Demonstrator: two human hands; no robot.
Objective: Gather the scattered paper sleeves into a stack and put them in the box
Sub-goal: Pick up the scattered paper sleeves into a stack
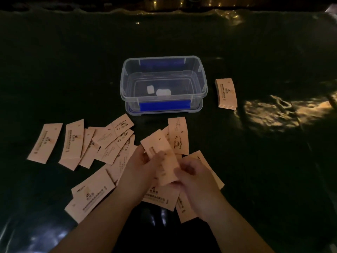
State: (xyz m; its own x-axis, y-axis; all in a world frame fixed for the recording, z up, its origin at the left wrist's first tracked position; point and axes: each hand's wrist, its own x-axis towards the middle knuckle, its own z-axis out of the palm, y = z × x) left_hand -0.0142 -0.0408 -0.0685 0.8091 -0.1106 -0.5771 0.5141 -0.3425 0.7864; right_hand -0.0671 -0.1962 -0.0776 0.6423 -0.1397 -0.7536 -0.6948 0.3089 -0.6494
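Several tan paper sleeves (73, 144) with dark print lie scattered over the near half of a dark table. My left hand (139, 167) and my right hand (193, 177) both grip a small bunch of sleeves (160, 152) held just above the pile. A clear plastic box (163, 84) with blue clips sits open behind the pile, holding only two small white pieces. A neat stack of sleeves (226, 93) lies to the right of the box.
The table is covered with a dark glossy sheet (273, 161) that wrinkles and reflects light at the right. The box stands on its own lid (164, 109). The room is dim.
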